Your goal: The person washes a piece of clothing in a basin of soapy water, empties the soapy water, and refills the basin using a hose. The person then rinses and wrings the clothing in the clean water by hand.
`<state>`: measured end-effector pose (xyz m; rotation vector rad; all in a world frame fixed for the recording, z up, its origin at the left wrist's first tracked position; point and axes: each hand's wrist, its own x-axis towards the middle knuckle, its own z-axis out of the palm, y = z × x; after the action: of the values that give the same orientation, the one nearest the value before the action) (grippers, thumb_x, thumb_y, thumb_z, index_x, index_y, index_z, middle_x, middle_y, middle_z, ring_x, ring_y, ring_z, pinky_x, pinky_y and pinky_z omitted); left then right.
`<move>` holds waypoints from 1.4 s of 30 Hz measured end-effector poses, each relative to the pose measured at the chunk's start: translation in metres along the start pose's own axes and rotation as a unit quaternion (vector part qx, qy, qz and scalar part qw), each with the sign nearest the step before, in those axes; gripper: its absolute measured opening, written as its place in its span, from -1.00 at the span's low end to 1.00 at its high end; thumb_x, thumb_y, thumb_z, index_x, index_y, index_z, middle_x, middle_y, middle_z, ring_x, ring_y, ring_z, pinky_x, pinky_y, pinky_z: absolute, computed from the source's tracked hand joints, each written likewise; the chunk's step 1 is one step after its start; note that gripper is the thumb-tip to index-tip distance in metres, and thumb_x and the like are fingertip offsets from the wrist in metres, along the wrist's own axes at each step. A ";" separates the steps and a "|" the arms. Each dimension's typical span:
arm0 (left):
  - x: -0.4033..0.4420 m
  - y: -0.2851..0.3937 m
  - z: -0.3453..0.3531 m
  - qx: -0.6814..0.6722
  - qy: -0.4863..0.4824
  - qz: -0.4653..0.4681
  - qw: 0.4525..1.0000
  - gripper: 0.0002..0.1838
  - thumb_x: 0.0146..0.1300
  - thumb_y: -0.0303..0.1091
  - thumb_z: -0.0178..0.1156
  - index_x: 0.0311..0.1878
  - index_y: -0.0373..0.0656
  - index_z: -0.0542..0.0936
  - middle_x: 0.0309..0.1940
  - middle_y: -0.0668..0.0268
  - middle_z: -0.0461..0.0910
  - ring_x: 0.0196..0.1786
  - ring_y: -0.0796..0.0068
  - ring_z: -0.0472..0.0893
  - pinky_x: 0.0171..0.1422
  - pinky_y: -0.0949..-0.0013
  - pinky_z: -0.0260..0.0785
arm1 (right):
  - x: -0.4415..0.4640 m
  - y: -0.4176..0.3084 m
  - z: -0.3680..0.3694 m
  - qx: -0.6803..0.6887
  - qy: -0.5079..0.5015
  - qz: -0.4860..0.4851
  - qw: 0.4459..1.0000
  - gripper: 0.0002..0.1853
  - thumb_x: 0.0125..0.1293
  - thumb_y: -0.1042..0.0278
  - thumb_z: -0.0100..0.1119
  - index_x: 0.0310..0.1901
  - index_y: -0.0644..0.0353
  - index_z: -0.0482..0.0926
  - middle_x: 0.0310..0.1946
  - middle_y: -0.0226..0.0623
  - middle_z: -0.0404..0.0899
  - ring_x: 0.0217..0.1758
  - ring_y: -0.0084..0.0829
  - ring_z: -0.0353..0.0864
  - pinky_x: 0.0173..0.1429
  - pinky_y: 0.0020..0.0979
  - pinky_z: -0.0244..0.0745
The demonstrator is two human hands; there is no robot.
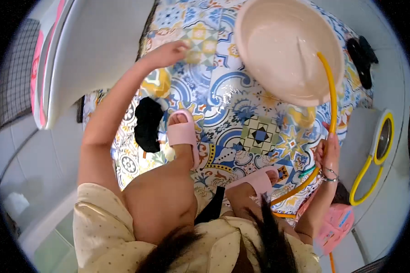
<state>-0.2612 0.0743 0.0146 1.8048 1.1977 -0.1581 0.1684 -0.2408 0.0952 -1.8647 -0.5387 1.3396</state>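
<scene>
My right hand (328, 150) is wrapped around a yellow-orange hose (331, 91), low on the right. The hose's open end hangs inside a large beige basin (246, 50) on the tiled floor, and a faint clear streak shows near it. Farther back, the hose trails down past my right foot. My left hand (166, 53) hovers over the floor to the left of the basin, its fingers curled in and nothing visible in them. A crumpled black cloth (149, 125) lies on the floor below my left forearm.
Pink slippers (181, 132) are on my feet. A white rounded fixture (100, 41) stands at upper left. Black footwear (362, 61) lies right of the basin. A yellow-rimmed object (374, 157) and a pink printed item (337, 227) are along the right wall.
</scene>
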 end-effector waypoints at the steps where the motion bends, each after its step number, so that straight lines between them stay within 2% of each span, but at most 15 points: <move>1: -0.026 -0.030 -0.004 0.028 0.038 -0.019 0.999 -0.56 0.24 -0.26 0.12 0.18 -0.13 0.38 -0.16 0.23 0.57 -0.19 0.51 0.53 -0.12 0.39 0.41 | 0.004 0.000 0.000 0.000 -0.027 -0.013 1.000 -0.50 0.44 -0.06 -0.24 0.23 0.09 0.30 -0.77 -0.56 0.12 -0.82 -0.72 0.03 -0.77 -0.63 -0.06; 4: -0.108 -0.134 0.009 0.070 0.087 -0.201 0.973 -0.34 -0.03 -0.16 0.29 0.18 -0.14 0.37 -0.01 -0.01 0.55 -0.06 0.15 0.61 0.00 0.25 0.44 | 0.016 -0.004 0.006 -0.020 -0.045 0.004 0.999 -0.51 0.45 -0.05 -0.25 0.23 0.08 0.31 -0.77 -0.56 0.12 -0.83 -0.72 0.02 -0.77 -0.63 -0.05; 5: -0.139 -0.102 0.020 0.131 0.051 -0.294 0.945 -0.06 -0.15 -0.03 0.38 0.30 -0.21 0.22 0.04 -0.08 0.50 0.05 0.07 0.56 0.15 0.20 0.37 | 0.022 -0.004 0.008 -0.023 -0.056 0.004 0.998 -0.53 0.45 -0.03 -0.27 0.24 0.06 0.30 -0.77 -0.56 0.12 -0.83 -0.72 0.02 -0.78 -0.63 -0.05; 6: -0.161 -0.186 0.051 0.171 0.060 -0.258 0.949 0.20 -0.26 0.08 0.44 0.38 -0.32 0.02 0.14 -0.14 0.41 0.21 0.02 0.43 0.30 0.22 0.24 | 0.026 -0.005 0.011 -0.032 -0.052 -0.001 0.998 -0.53 0.46 -0.02 -0.27 0.24 0.06 0.30 -0.77 -0.56 0.12 -0.83 -0.71 0.02 -0.78 -0.63 -0.04; 7: -0.181 -0.140 0.061 0.062 0.026 -0.280 0.958 0.31 -0.30 0.12 0.46 0.39 -0.39 -0.09 0.22 -0.12 0.33 0.31 0.01 0.31 0.36 0.26 0.17 | 0.029 -0.006 0.015 -0.043 -0.048 -0.005 0.998 -0.54 0.46 -0.02 -0.27 0.24 0.05 0.31 -0.77 -0.56 0.13 -0.83 -0.71 0.01 -0.78 -0.63 -0.04; 8: -0.194 -0.162 0.089 0.062 0.032 -0.280 0.958 0.20 -0.26 -0.02 0.47 0.38 -0.31 -0.02 0.21 -0.11 0.34 0.28 -0.02 0.34 0.33 0.22 0.20 | 0.032 -0.007 0.020 -0.053 -0.044 -0.007 0.998 -0.54 0.46 -0.01 -0.27 0.24 0.05 0.31 -0.77 -0.56 0.13 -0.83 -0.71 0.01 -0.78 -0.63 -0.04; 10: -0.202 -0.136 0.146 -0.117 0.302 -0.092 0.942 0.06 -0.21 -0.18 0.45 0.35 -0.24 0.06 0.11 -0.09 0.44 0.17 -0.02 0.45 0.27 0.20 0.27 | 0.037 -0.012 0.027 -0.081 -0.046 -0.006 0.996 -0.56 0.47 0.02 -0.27 0.23 0.04 0.33 -0.76 -0.57 0.14 -0.82 -0.71 0.03 -0.76 -0.64 -0.02; 14: -0.196 -0.129 0.138 -0.080 0.308 -0.188 0.929 -0.03 -0.17 -0.43 0.38 0.35 -0.22 0.08 0.15 0.05 0.37 0.21 0.21 0.40 0.30 0.25 0.22 | 0.043 -0.013 0.026 -0.070 -0.057 -0.015 0.996 -0.57 0.47 0.03 -0.27 0.23 0.04 0.33 -0.75 -0.58 0.14 -0.80 -0.71 0.05 -0.73 -0.65 -0.01; 18: -0.163 -0.104 0.084 -0.196 0.367 -0.059 0.908 -0.14 -0.12 -0.41 0.31 0.32 -0.29 0.16 0.11 0.11 0.43 0.12 0.31 0.45 0.27 0.32 0.23 | 0.038 -0.013 0.017 -0.051 -0.066 -0.021 0.996 -0.58 0.47 0.04 -0.26 0.23 0.03 0.33 -0.75 -0.58 0.14 -0.80 -0.71 0.05 -0.74 -0.64 -0.01; 20: -0.140 -0.061 0.037 -0.175 0.358 -0.059 0.915 -0.36 -0.03 -0.35 0.23 0.17 -0.32 0.31 -0.02 0.15 0.50 0.04 0.35 0.46 0.20 0.33 0.25 | 0.038 -0.009 0.009 -0.050 -0.057 -0.035 0.997 -0.58 0.47 0.04 -0.26 0.23 0.03 0.33 -0.75 -0.58 0.14 -0.80 -0.71 0.05 -0.74 -0.64 0.00; 26: -0.021 0.084 -0.025 -0.364 0.254 0.027 0.896 -0.36 0.02 -0.14 0.25 0.15 -0.28 0.38 -0.08 0.19 0.53 -0.02 0.36 0.51 0.10 0.35 0.36 | 0.017 -0.009 -0.003 0.007 -0.017 -0.016 1.000 -0.59 0.48 0.07 -0.28 0.23 0.03 0.32 -0.74 -0.57 0.13 -0.81 -0.72 0.02 -0.75 -0.64 0.00; 30: 0.066 0.169 0.004 -0.428 0.119 0.141 0.885 -0.25 0.04 -0.02 0.28 0.20 -0.30 0.30 -0.05 0.16 0.50 -0.06 0.34 0.54 0.04 0.35 0.41 | 0.005 -0.007 -0.011 0.035 0.002 -0.023 0.999 -0.60 0.49 0.10 -0.29 0.23 0.04 0.32 -0.73 -0.54 0.15 -0.81 -0.71 0.05 -0.75 -0.64 0.01; 33: 0.079 0.222 0.033 -0.289 0.091 0.094 0.948 -0.14 0.09 -0.01 0.25 0.36 -0.15 0.06 -0.05 0.11 0.47 -0.15 0.28 0.56 -0.10 0.28 0.47 | -0.008 -0.005 -0.018 0.058 0.014 -0.025 0.998 -0.61 0.49 0.12 -0.28 0.23 0.07 0.30 -0.73 -0.54 0.18 -0.82 -0.71 0.07 -0.75 -0.64 0.02; 36: 0.109 0.210 0.057 -0.246 0.092 0.113 0.958 -0.08 0.13 -0.22 0.24 0.42 -0.09 -0.13 -0.12 0.11 0.49 -0.22 0.37 0.55 -0.20 0.31 0.47 | -0.015 0.001 -0.020 0.088 0.037 -0.016 0.995 -0.61 0.48 0.12 -0.27 0.23 0.08 0.30 -0.74 -0.54 0.19 -0.83 -0.70 0.07 -0.76 -0.64 0.03; 42: 0.132 0.162 0.092 -0.095 0.148 0.247 0.953 -0.49 0.14 -0.34 0.12 0.20 -0.14 0.35 -0.19 0.14 0.57 -0.18 0.32 0.58 -0.04 0.34 0.42 | -0.013 0.002 -0.009 0.060 0.035 0.002 0.998 -0.62 0.47 0.12 -0.23 0.20 0.09 0.32 -0.74 -0.53 0.22 -0.83 -0.69 0.10 -0.75 -0.63 0.03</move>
<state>-0.0344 0.0779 -0.0084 1.9377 0.8847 0.5149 0.1717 -0.2547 0.1031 -1.8069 -0.4095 1.2762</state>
